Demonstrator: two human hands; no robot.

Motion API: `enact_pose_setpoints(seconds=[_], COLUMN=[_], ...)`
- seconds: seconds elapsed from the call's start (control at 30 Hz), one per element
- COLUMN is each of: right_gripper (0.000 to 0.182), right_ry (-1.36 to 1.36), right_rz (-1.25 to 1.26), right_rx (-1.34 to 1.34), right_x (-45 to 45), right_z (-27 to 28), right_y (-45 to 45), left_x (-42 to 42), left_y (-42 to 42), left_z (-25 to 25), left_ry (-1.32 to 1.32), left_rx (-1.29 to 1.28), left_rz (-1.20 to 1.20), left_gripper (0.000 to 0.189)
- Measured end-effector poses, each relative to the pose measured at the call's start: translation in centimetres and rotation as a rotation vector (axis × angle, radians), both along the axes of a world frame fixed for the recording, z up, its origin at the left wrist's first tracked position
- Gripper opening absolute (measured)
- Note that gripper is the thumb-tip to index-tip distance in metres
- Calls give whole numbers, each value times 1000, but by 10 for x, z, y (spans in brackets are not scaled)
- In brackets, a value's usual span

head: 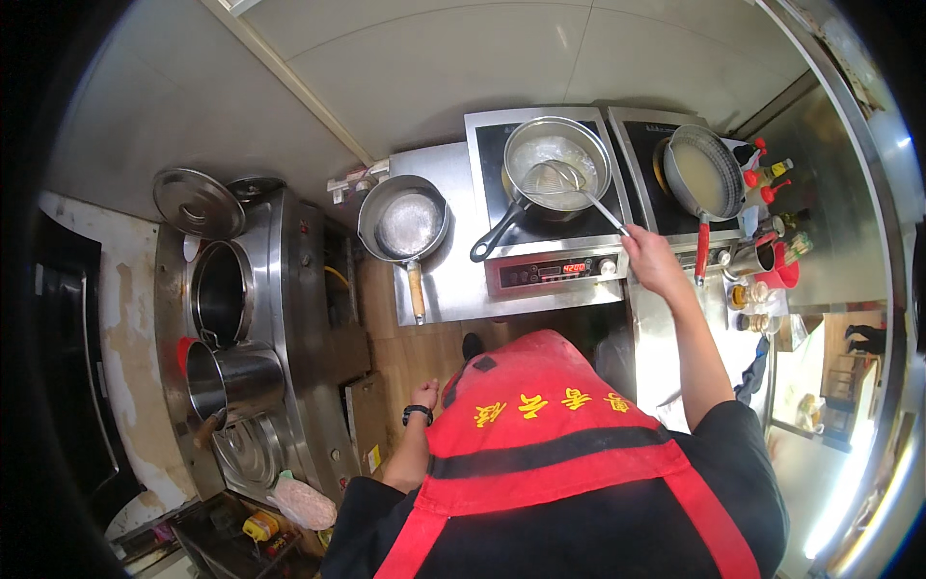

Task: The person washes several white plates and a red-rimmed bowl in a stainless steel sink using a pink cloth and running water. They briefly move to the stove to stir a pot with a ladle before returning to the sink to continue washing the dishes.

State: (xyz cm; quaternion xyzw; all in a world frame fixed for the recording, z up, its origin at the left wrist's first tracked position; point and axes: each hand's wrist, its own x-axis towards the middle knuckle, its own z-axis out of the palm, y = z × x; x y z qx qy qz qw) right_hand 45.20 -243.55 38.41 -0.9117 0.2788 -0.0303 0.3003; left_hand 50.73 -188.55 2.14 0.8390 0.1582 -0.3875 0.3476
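Observation:
My right hand [651, 260] is closed around the metal handle of a wire skimmer [551, 178]. The skimmer's head lies inside a steel saucepan [606, 155] that holds cloudy liquid and stands on an induction cooktop [499, 210]. The saucepan's black handle points toward me at the left. Low beside the red apron [521, 463] hangs my left hand [425, 394], a black watch on its wrist; its fingers look loosely curled, and whether it holds anything is hard to tell. An empty metal pan [409, 221] with a wooden handle sits on the steel counter, left of the cooktop.
On a second cooktop at the right stands a pan [698, 174] of pale liquid with a red handle. Bottles [767, 174] and spice jars [752, 293] line the right side. A large steel pot [239, 380] and lids [199, 203] are on the left-hand counter.

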Motion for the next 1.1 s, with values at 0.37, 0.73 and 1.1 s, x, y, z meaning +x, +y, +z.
enact_pose_setpoints(seconds=[0.37, 0.73, 1.1], right_gripper=[29, 22, 22], right_ry=[-346, -228, -373], right_rz=[-227, -512, -319], right_rx=[-83, 1246, 559], right_x=[17, -3, -12], right_z=[-79, 12, -20], right_y=[-14, 39, 61], left_x=[0, 2, 9], left_y=[25, 31, 37], left_z=[-19, -39, 2], left_ry=[48, 32, -51], left_rx=[41, -48, 152], left_rz=[-117, 3, -135], left_gripper=[42, 36, 33])
